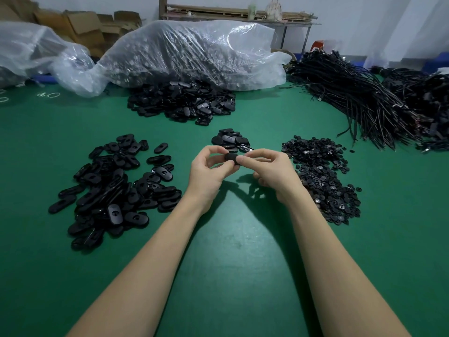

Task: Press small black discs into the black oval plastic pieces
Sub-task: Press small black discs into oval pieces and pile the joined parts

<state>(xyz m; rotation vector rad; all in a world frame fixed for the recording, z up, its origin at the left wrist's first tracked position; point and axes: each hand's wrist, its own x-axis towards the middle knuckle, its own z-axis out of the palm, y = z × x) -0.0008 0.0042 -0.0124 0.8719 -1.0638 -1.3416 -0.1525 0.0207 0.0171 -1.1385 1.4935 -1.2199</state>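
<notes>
Above the green table [238,239], my left hand [209,171] and my right hand [269,171] together pinch one black oval plastic piece [232,158] between thumbs and fingertips. Any disc in it is hidden by my fingers. A heap of small black discs [323,176] lies just right of my right hand. A spread pile of oval pieces [116,188] lies to the left. A small stack of oval pieces [229,139] sits right behind my hands.
A larger mound of oval pieces [182,100] spills from a clear plastic bag [194,52] at the back. Bundles of black cables [364,98] fill the back right. Another clear bag [36,49] and cardboard boxes [82,25] lie back left.
</notes>
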